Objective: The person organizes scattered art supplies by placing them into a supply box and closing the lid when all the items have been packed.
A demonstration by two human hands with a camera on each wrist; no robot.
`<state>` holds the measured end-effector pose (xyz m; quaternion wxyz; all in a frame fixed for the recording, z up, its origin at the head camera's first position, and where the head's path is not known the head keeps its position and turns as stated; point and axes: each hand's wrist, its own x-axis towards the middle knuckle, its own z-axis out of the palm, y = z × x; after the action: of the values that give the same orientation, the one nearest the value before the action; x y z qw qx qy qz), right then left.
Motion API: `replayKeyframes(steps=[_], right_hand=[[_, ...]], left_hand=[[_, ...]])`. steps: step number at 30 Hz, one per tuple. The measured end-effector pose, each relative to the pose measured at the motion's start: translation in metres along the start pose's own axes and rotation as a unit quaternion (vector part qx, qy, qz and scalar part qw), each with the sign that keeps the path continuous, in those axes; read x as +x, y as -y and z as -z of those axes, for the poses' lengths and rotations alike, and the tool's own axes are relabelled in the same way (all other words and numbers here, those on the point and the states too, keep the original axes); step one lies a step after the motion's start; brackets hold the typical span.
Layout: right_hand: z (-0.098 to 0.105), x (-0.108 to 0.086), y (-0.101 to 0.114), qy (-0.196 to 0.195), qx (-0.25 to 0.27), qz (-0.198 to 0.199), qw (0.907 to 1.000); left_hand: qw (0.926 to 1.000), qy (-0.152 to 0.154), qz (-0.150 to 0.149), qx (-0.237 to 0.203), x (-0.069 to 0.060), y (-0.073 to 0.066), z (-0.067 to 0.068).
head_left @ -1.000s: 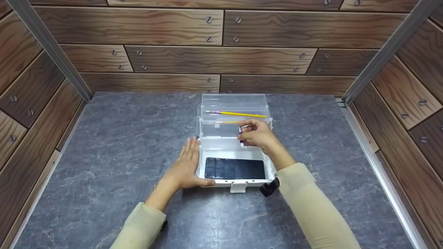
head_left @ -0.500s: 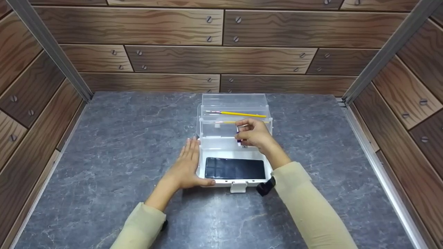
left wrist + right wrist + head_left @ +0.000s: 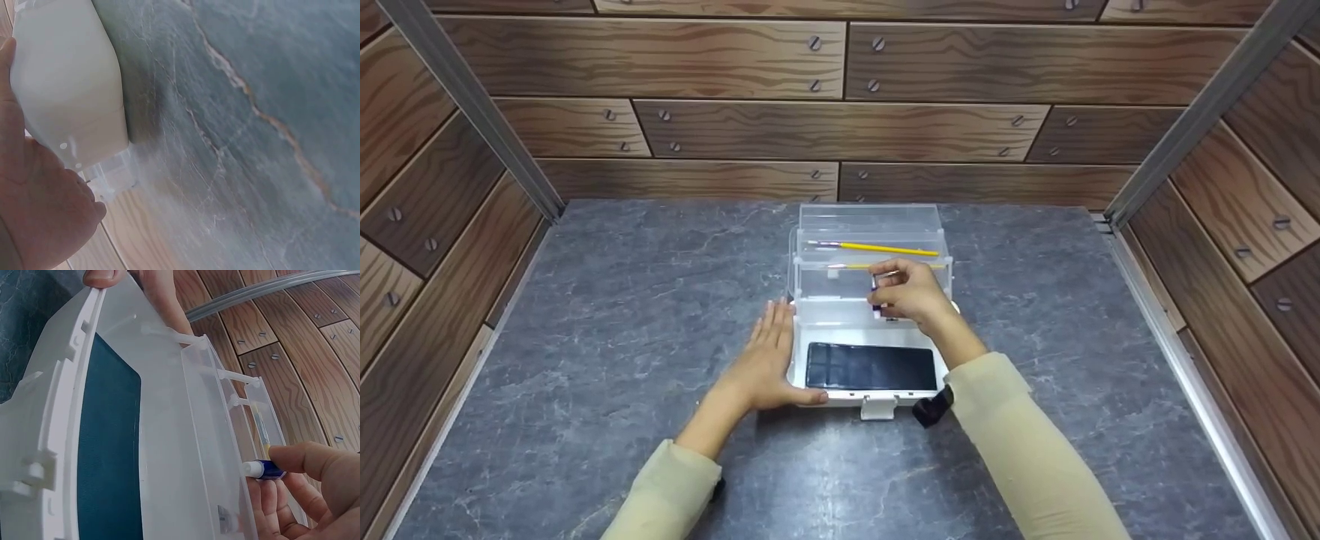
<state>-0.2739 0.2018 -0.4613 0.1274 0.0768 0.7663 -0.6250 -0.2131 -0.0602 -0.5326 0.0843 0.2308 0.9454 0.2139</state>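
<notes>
An unfolded storage box [image 3: 844, 399], white below with clear trays, stands on the table. My left hand [image 3: 761, 367] rests along its left side, fingers straight and thumb on the front rim. My right hand [image 3: 913, 289] pinches a small blue tube with a white end [image 3: 264, 469] between thumb and fingers, over the lower clear tray [image 3: 211, 433]. A black phone-like slab [image 3: 870, 367] lies in the box bottom. One yellow paintbrush [image 3: 885, 248] lies in the upper tray, and another thin yellow brush [image 3: 851, 266] is partly hidden behind my right hand.
A small item [image 3: 228, 519], too unclear to name, sits in the lower tray. The box's white latch [image 3: 877, 409] hangs at the front. Wood-patterned walls [image 3: 765, 131] and metal rails [image 3: 1192, 397] border the grey marbled table [image 3: 622, 300].
My right hand has shifted slightly left over the tray with the tube, mostly in the first half second. My left hand keeps its place on the box.
</notes>
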Motion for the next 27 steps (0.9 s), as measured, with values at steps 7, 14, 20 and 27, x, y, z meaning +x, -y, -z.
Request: replayKeyframes(steps=[7, 14, 20, 27], right_hand=[[0.000, 0.000, 0.000, -0.002, -0.014, 0.008, 0.9999], [0.000, -0.001, 0.002, 0.001, 0.000, 0.001, 1.0000], [0.004, -0.004, 0.005, -0.002, 0.005, -0.001, 1.0000], [0.017, -0.013, 0.004, -0.004, 0.006, 0.012, 0.9999]], left_hand=[[1.0000, -0.006, -0.004, -0.003, 0.000, -0.001, 0.000], [1.0000, -0.007, -0.002, -0.003, 0.000, 0.000, 0.001], [1.0000, -0.007, -0.001, -0.004, 0.000, 0.001, 0.001], [1.0000, -0.007, -0.003, -0.005, -0.001, 0.000, 0.000]])
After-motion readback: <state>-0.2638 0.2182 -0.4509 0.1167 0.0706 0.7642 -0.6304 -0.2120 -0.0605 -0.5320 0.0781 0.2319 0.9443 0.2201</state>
